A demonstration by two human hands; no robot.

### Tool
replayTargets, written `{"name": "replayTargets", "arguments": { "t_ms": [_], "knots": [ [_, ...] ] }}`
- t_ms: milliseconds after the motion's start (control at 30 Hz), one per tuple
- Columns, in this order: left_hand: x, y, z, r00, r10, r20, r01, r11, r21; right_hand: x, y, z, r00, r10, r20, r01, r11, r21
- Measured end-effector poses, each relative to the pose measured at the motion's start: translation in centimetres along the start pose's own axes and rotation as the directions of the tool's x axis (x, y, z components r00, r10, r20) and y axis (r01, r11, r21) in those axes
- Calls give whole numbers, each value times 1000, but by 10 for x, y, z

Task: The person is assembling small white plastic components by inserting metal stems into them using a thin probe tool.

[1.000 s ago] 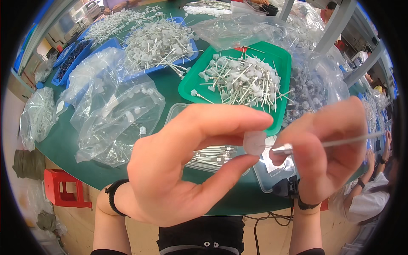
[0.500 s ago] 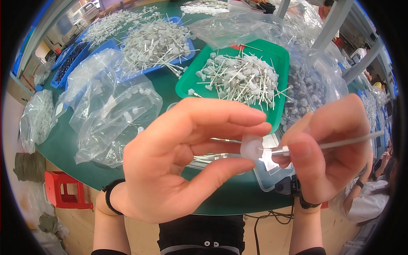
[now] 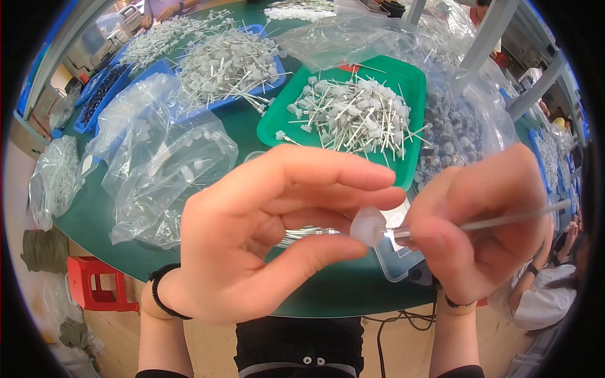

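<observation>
My left hand (image 3: 246, 242) is closed in a pinch on a small white plastic cap (image 3: 367, 227), held between the thumb and fingertips. My right hand (image 3: 485, 220) grips a thin rod (image 3: 520, 216) with a shiny metal sleeve (image 3: 400, 234) at its front end. A fine tip from the sleeve meets the cap's right face; whether it has entered cannot be made out. Behind the hands stands a green tray (image 3: 270, 129) heaped with white-capped metal rods (image 3: 362, 116). More thin rods (image 3: 305, 235) lie on the table, partly hidden by my left hand.
A blue tray (image 3: 277, 74) of similar rods stands at the far left, with crumpled clear bags (image 3: 173, 173) before it. A clear plastic box (image 3: 394, 263) lies under my right hand. Grey posts (image 3: 488, 41) rise at the right. A red stool (image 3: 101, 283) stands left; another person (image 3: 548, 296) sits right.
My right hand has shifted slightly left and down with the rod, bringing the sleeve nearer the cap. The cap has tilted a little. A person's arm now shows at the far left edge.
</observation>
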State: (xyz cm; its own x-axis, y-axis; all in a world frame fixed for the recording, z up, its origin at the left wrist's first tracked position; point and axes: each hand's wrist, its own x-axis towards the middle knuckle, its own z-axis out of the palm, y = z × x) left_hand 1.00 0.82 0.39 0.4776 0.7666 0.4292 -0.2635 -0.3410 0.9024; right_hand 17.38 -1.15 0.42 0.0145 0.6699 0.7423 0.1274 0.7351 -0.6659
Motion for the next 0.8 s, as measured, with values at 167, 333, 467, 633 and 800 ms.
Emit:
{"name": "replayTargets", "arguments": {
  "t_ms": [167,333,467,633,800],
  "knots": [
    [1,5,3,991,-121,-60,107,973,-204,-8,-4,-3,991,95,-98,-94,995,18],
    [1,2,3,998,-56,-34,50,984,-172,-9,-4,-1,991,68,-119,-68,998,2],
    [1,4,5,993,-97,-61,80,969,-233,-10,2,2,989,18,-147,-12,999,46],
    [0,4,1,992,-123,-5,117,952,-282,1,0,-9,1000,-25,11,25,999,46],
    [0,4,2,993,-111,-30,100,962,-254,2,-1,-8,999,-16,45,16,1000,8]
  ]
}}
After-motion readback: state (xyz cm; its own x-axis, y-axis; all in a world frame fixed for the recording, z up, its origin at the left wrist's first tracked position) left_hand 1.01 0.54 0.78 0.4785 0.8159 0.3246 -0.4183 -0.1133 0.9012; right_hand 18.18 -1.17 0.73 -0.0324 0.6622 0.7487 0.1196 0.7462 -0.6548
